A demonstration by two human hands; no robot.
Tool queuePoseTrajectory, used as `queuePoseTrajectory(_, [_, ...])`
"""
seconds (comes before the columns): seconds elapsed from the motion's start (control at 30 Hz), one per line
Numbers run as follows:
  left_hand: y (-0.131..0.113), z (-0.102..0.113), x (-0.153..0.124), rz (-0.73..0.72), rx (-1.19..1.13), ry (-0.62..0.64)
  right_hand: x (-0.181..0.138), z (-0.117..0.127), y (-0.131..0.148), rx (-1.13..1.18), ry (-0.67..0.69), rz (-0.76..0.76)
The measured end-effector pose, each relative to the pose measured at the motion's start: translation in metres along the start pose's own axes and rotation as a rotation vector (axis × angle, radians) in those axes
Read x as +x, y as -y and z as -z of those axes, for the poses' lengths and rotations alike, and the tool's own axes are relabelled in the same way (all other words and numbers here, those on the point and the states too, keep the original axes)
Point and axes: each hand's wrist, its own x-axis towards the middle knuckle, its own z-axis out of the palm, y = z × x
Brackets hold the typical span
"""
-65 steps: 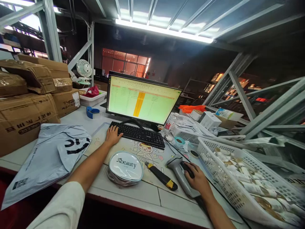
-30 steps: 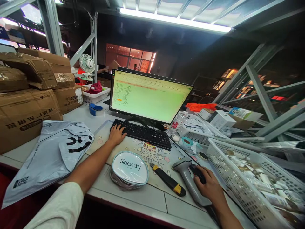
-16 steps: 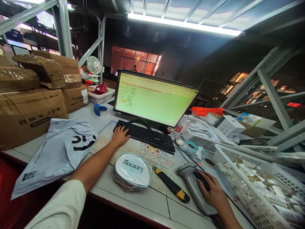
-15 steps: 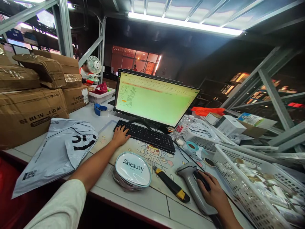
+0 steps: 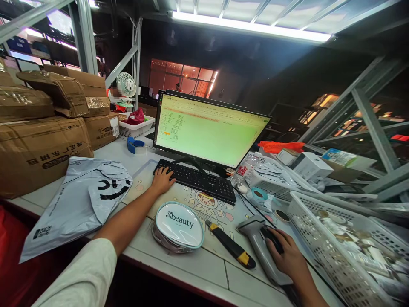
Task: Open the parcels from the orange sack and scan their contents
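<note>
My left hand (image 5: 162,181) rests on the left end of a black keyboard (image 5: 201,181), its fingers spread over the keys. At the right, my right hand (image 5: 284,251) is curled over a dark computer mouse (image 5: 272,239), which it partly covers. Against that mouse lies a grey barcode scanner (image 5: 260,245) with its head toward the monitor. A black and yellow utility knife (image 5: 231,246) lies left of the scanner. Between my arms sits a round pouch (image 5: 179,226) marked "Sbeauty". Behind the keyboard stands a monitor (image 5: 207,130) showing a spreadsheet-like page.
Cardboard boxes (image 5: 41,149) are stacked at the left behind a grey mailer bag (image 5: 79,196). A blue tape dispenser (image 5: 136,146) stands near the monitor. White baskets (image 5: 332,251) with small items line the right side, near a plastic bottle (image 5: 242,170). Metal frame posts rise around the table.
The view has shifted slightly. Both hands stay in place, the left on the keyboard and the right on the computer mouse.
</note>
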Motion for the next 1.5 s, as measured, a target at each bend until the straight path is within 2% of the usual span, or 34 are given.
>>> queuePoseTrajectory(0.83, [0.0009, -0.0009, -0.0012, -0.008, -0.030, 0.011, -0.0007, 0.0050, 0.0057, -0.038, -0.025, -0.027])
queuePoseTrajectory(1.1, [-0.0002, 0.0005, -0.0026, -0.010, -0.019, 0.000, -0.0026, 0.0044, 0.0049, -0.076, 0.008, -0.071])
queuePoseTrajectory(1.5, [-0.0011, -0.0020, -0.0012, -0.027, -0.015, 0.033, -0.0009, 0.0028, 0.0017, -0.017, -0.004, -0.032])
